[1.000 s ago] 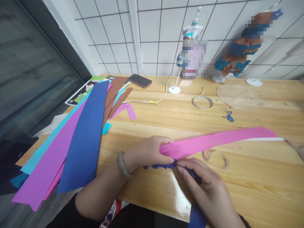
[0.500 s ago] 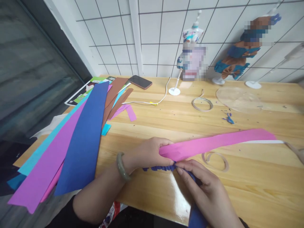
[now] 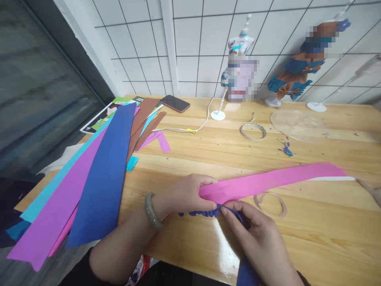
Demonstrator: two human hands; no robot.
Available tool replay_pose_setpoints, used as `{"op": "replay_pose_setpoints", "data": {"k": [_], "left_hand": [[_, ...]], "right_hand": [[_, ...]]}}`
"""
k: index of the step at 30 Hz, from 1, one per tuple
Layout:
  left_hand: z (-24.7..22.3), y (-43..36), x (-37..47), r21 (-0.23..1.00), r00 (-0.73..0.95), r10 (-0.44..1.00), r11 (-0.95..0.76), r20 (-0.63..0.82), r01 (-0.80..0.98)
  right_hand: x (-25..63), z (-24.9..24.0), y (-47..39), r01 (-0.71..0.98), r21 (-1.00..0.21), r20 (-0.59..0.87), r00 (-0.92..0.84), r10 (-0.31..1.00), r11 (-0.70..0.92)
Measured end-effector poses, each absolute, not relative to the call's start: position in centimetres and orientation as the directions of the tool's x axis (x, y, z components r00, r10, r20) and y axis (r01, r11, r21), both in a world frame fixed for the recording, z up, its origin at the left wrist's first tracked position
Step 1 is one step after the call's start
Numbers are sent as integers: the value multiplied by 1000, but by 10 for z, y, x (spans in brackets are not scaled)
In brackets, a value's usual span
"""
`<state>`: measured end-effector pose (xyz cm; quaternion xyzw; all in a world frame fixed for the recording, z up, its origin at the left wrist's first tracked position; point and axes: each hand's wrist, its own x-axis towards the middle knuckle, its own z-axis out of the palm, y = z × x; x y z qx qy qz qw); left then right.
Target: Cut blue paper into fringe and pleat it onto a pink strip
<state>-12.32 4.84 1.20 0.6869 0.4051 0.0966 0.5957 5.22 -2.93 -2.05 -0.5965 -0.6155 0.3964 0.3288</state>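
- left hand point(image 3: 193, 192) pinched tight — got the pink strip point(image 3: 268, 179) plus the ruffled blue strip point(image 3: 205, 213)
- right hand point(image 3: 257, 226) pinched on that blue one too, over the bench point(image 3: 330, 226)

Up at top centre, here's a dark-screened phone point(image 3: 175, 103), flat near the back of the wooden table point(image 3: 196, 153)! Just below it, a white cable point(image 3: 174, 129) bends upward, yellow tag showing. Right of that, a paint-flecked dress form point(image 3: 240, 45) on its round base, partly pixelated. And over at upper right, a second form point(image 3: 294, 82) in brown and teal bows, before the white tiled wall point(image 3: 190, 41)! Beneath, a clear disc point(image 3: 297, 125), with blue scraps point(image 3: 287, 150) just below.
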Motion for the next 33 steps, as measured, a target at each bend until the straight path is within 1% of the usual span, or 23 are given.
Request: {"op": "replay_pose_setpoints", "data": {"k": [9, 12, 16, 18, 21, 24, 26, 27, 29, 31, 33], "left_hand": [[12, 49, -122, 930, 714, 669, -93, -205, 354], [12, 49, -122, 933, 715, 669, -90, -202, 348], [9, 49, -122, 921, 676, 701, -70, -227, 382], [8, 50, -122, 920, 662, 709, -47, -243, 389], [7, 51, -122, 933, 665, 713, -43, -222, 358], [5, 51, -122, 945, 666, 717, -32, -206, 327], [3, 52, -121, 945, 655, 719, 8, -232, 326], [2, 52, -121, 944, 648, 720, 31, -248, 327], [0, 52, -121, 942, 641, 719, 59, -270, 331], [-1, 52, -121, 942, 640, 719, 64, -273, 329], [-1, 52, -122, 949, 647, 720, 53, -251, 310]], "right_hand": [[54, -20, -31, 471, -880, -107, -75, 991, -59], [54, -20, -30, 477, -877, -117, -75, 990, -67], [55, -18, -30, 451, -889, -134, -93, 987, -78], [58, -15, -29, 397, -913, -144, -92, 985, -96], [64, -7, -27, 252, -953, -187, -41, 982, -171], [71, -2, -26, -17, -955, -298, -8, 955, -298], [73, -2, -27, -207, -900, -388, -22, 922, -383], [73, -3, -28, -274, -863, -427, -54, 903, -424], [72, -7, -31, -312, -791, -494, -182, 850, -527], [71, -10, -34, -265, -743, -531, -326, 782, -615], [71, -10, -36, -225, -707, -573, -375, 729, -671]]}}
